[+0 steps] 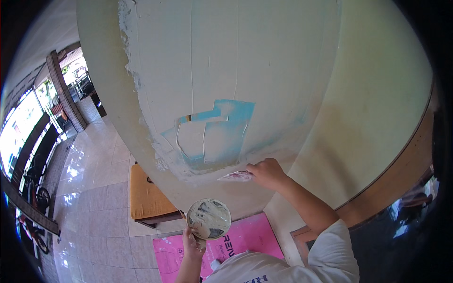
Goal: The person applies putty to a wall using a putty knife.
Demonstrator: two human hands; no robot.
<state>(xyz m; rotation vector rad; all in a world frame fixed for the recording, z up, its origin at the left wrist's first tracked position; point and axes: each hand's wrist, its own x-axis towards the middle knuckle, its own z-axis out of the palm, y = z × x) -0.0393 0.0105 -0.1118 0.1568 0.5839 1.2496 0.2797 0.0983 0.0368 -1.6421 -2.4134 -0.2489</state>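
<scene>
In my right hand (268, 173) is a putty knife (236, 176), its blade smeared with pale paste and held at the lower edge of the wall's white coat. My left hand (192, 243) grips a round tub (229, 226) at its near left side. Whitish putty (212, 211) coats the inside of the tub, with darker bare patches between. Fresh white filler covers much of the wall (269, 61), with thin raised ridges in it. Above the knife, a bright blue patch (236, 111) shows through the coat.
A pink printed sheet (257, 233) lies on the floor below me. An orange-topped bench (150, 195) stands left of the wall, on pale floor tiles (106, 203). Wood trim (377, 195) edges the right wall. Motorbikes (37, 203) stand far left.
</scene>
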